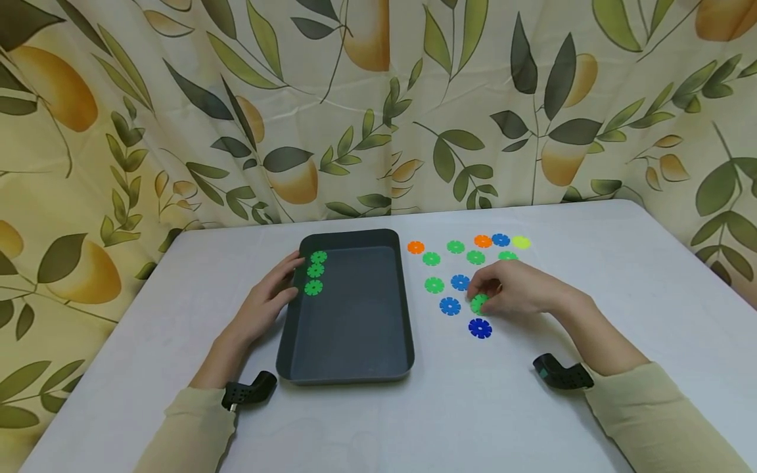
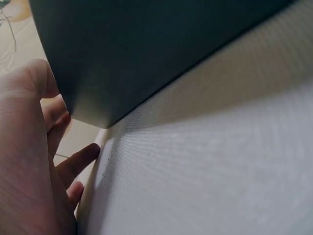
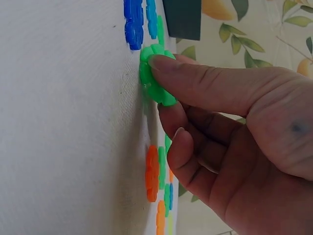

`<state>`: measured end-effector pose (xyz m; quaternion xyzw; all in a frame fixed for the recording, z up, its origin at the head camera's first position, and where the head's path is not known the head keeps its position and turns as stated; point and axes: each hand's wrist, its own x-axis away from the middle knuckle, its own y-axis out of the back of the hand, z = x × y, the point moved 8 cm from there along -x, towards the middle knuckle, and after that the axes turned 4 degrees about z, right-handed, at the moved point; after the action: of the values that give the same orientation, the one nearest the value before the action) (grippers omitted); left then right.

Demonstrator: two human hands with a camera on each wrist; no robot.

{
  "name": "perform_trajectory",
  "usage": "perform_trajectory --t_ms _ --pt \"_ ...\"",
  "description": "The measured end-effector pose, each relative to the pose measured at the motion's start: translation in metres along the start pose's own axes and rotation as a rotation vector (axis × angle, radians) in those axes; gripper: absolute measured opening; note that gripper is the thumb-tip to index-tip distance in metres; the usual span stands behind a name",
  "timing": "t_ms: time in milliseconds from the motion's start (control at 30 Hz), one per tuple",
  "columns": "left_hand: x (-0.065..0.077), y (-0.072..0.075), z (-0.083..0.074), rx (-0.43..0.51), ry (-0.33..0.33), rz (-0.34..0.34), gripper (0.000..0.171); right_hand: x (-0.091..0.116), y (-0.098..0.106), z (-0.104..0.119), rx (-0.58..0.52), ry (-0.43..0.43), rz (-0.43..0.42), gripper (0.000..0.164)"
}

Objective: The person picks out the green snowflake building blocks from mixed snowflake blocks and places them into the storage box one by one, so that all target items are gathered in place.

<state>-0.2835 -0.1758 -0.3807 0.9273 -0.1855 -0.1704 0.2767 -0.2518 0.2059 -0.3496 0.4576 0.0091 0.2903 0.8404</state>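
My right hand [image 1: 520, 287] pinches a green notched disc [image 3: 155, 73] between thumb and fingers, with the disc tilted just off the white tabletop. Close by lie a dark blue notched disc [image 1: 480, 328] and two lighter blue discs, one of them a blue disc [image 1: 450, 306] left of the hand. A dark grey rectangular tray [image 1: 355, 380] stands to the left. Inside it, along the left wall, three green discs [image 1: 315, 270] form a column. My left hand [image 1: 260, 305] rests with relaxed fingers against the tray's left side; its fingertips touch near the rim.
More discs are spread behind the right hand: an orange disc [image 1: 416, 247], a yellow disc [image 1: 521, 242], and several green and blue ones. A patterned curtain [image 1: 378, 131] hangs behind the table [image 1: 378, 427]. Both wrists carry black camera mounts [image 1: 563, 372].
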Motion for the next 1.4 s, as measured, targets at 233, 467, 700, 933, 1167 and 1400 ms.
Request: perform_trajectory --t_ms 233,467,700,933,1167,1400 --pt "0.0 0.0 0.0 0.011 -0.015 0.003 0.051 -0.001 0.0 -0.001 -0.023 0.023 0.012 0.016" --pt "0.0 0.0 0.001 0.014 -0.015 -0.002 0.051 -0.001 0.004 -0.006 -0.077 0.01 0.002 0.015" --pt "0.0 0.0 -0.002 0.015 -0.018 -0.006 0.05 0.001 0.007 -0.008 -0.232 -0.002 -0.014 0.025" --pt "0.001 0.001 -0.002 0.007 -0.024 -0.006 0.051 0.001 0.01 -0.005 -0.31 -0.003 -0.046 0.031" --pt "0.002 0.001 0.001 0.012 -0.017 -0.005 0.05 -0.006 0.011 0.001 -0.35 0.01 -0.084 0.032" --pt "0.0 0.001 0.001 0.0 -0.005 -0.007 0.051 -0.016 0.014 0.012 -0.343 0.017 -0.119 0.034"
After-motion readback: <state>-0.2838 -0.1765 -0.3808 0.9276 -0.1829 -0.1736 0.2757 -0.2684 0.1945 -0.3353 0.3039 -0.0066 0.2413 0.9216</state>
